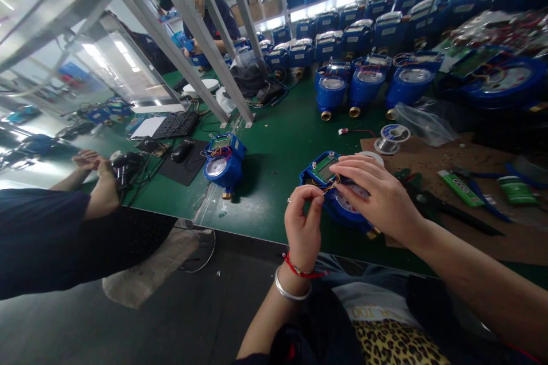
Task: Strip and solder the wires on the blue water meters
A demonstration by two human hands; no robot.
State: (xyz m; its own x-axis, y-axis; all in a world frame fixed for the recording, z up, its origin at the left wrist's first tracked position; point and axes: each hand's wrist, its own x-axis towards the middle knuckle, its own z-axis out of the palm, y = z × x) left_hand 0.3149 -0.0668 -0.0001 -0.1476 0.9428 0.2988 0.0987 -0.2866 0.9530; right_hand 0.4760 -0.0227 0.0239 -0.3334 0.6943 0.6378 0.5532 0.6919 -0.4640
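Note:
A blue water meter [305,174] lies on the bench in front of me, its top housing open on a green circuit board [322,167] with a small display. Thin yellow and dark wires [329,187] come out beside the board. My left hand [303,219] is closed in a pinch on the wire ends at the meter's near left side. Over the meter's dial, my right hand [377,191] reaches with fingers stretched and thumb apart, its tips by the board edge and wires. That hand covers part of the dial and housing.
Another open blue meter [225,165] stands to the left. Several more meters [331,88] fill the back. A solder spool [393,138], a plastic bag [423,122], a green-white box [460,187] and pliers [488,199] lie right. A co-worker's hands [96,162] are at far left, near a mouse [182,150].

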